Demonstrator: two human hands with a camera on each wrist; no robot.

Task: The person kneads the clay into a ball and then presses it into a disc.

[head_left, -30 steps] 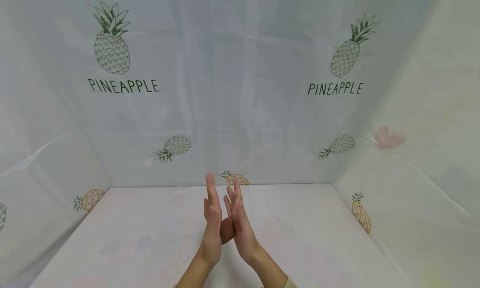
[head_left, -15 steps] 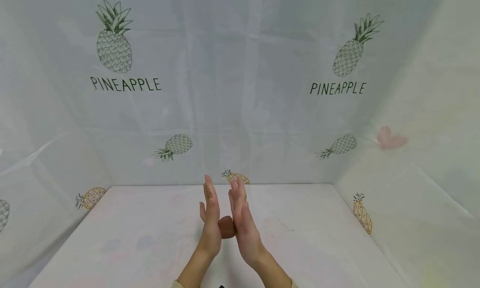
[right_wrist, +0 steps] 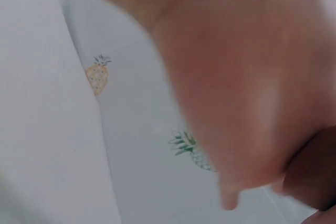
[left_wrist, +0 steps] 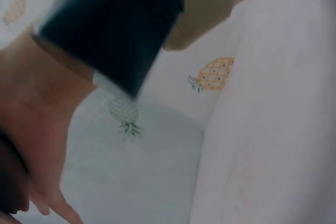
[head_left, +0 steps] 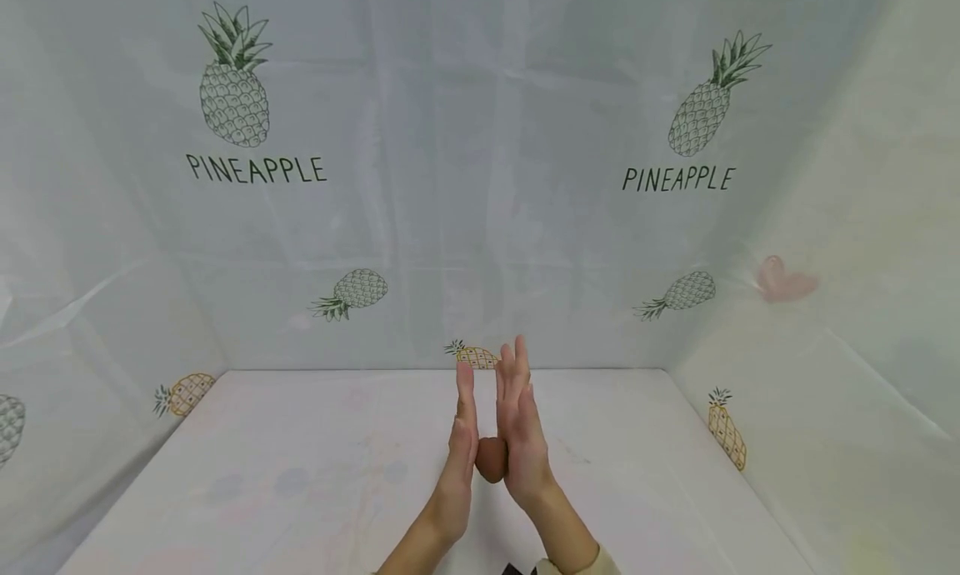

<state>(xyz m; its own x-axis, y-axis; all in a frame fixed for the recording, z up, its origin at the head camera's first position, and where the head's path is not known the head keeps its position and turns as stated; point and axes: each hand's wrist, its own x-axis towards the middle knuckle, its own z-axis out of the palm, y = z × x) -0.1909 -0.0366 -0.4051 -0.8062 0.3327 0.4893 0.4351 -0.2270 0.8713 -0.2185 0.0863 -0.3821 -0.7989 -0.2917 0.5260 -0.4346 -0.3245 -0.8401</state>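
A brown lump of what looks like modelling clay (head_left: 491,460) is pressed between two upright palms in the head view. My left hand (head_left: 459,467) lies against its left side, fingers straight and pointing up and away. Against the other side rests the palm of my right hand (head_left: 527,442), its fingers also extended. In the left wrist view only part of the clay lump (left_wrist: 10,179) shows, at the left edge. The right wrist view catches the clay lump (right_wrist: 315,171) at lower right, partly covered by a palm.
Beneath the hands spreads a white table (head_left: 300,492) with faint coloured stains. A pineapple-print sheet (head_left: 480,183) hangs behind it and along both sides. The left wrist view shows a dark wrist-worn device (left_wrist: 115,24) and a beige sleeve (left_wrist: 210,3).
Both hands have shifted right together, with the clay between them. The palms have slid against each other, and the lump now shows a more tapered lower end. The head view has turned slightly.
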